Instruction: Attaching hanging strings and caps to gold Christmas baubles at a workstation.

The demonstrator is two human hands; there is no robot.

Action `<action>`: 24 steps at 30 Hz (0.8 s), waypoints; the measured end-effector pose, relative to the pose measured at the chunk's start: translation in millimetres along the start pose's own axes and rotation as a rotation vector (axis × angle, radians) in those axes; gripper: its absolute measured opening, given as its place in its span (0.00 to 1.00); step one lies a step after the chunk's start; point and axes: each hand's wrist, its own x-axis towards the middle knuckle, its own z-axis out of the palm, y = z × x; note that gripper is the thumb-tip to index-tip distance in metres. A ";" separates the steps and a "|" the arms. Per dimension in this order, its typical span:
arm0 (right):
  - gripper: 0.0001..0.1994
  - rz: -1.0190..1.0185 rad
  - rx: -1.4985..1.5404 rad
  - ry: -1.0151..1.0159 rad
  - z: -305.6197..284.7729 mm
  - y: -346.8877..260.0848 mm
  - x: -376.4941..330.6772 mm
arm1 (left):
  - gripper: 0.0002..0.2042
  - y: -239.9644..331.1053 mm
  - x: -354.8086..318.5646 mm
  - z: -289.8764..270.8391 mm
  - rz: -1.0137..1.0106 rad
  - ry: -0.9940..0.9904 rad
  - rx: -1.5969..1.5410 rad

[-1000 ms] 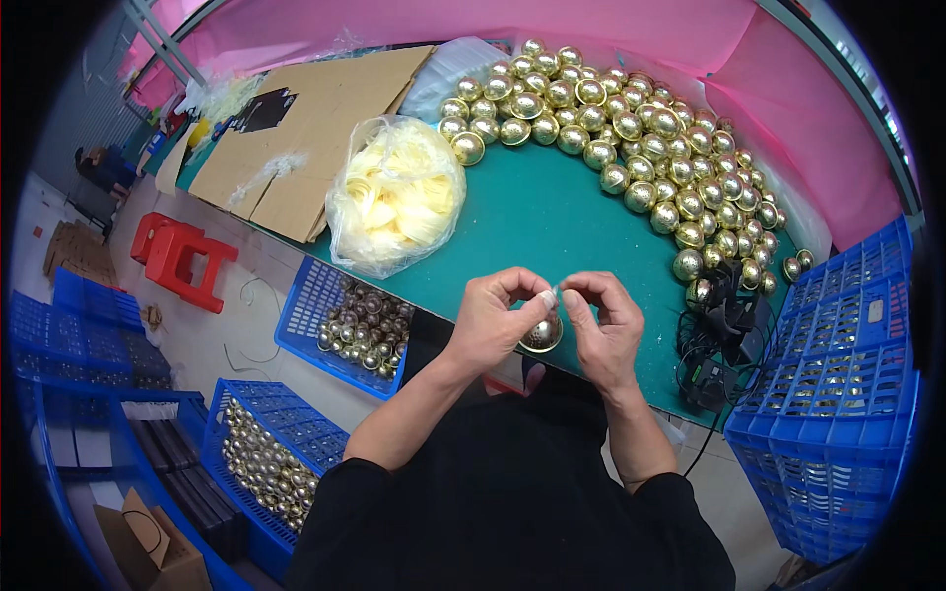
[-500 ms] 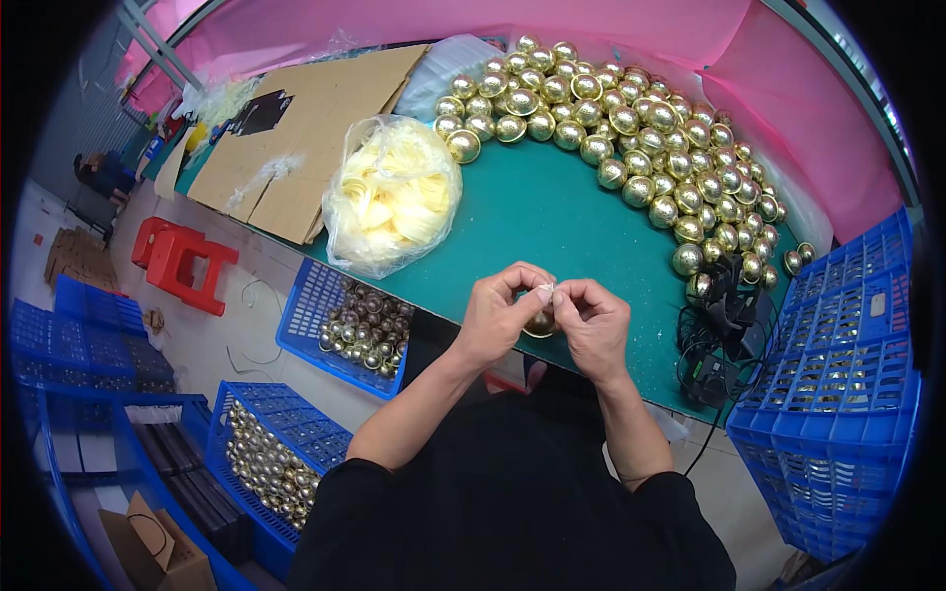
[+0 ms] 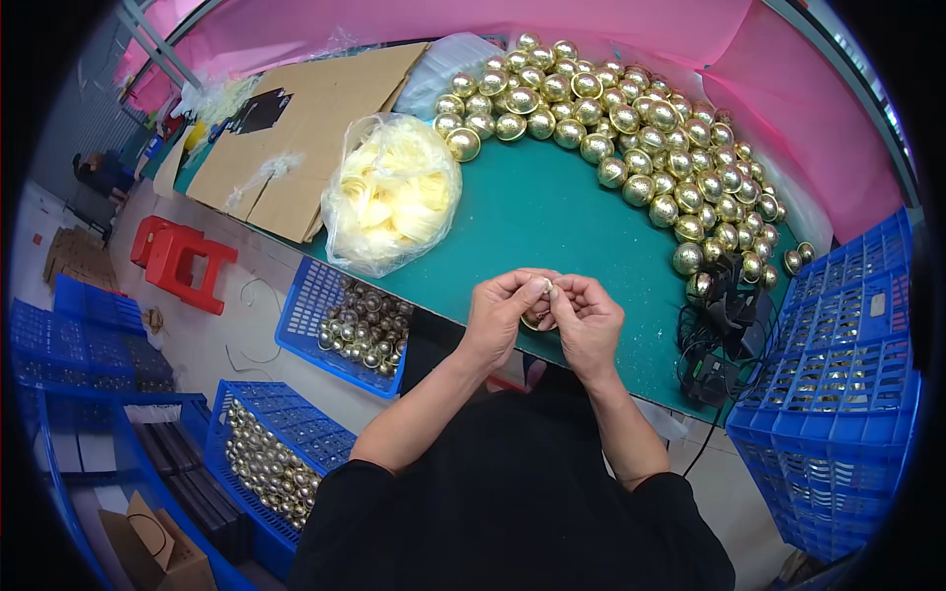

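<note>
left hand (image 3: 498, 317) and right hand (image 3: 588, 328) meet over ball (image 3: 533, 321) (glossy gold).

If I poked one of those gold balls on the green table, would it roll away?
Probably a bit: each gold ball looks round, and the green table looks flat. It might wobble, though, because a rim seems to stick out around its middle. The shiny surface may feel slippery too.
</note>
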 end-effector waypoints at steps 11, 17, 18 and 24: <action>0.04 -0.170 -0.351 -0.048 -8.9 -8.8 5.5 | 0.08 5.9 -5.0 12.9 0.170 0.100 0.332; 0.05 -0.184 -0.388 -0.091 -18.0 -13.1 9.5 | 0.06 6.7 -3.7 13.4 0.104 0.076 0.309; 0.05 -0.185 -0.389 -0.089 -18.3 -14.8 10.0 | 0.06 8.5 -4.9 16.1 0.087 0.080 0.301; 0.04 -0.083 -0.163 -0.132 -20.5 -19.9 15.0 | 0.05 11.5 -9.1 16.2 0.049 0.057 0.341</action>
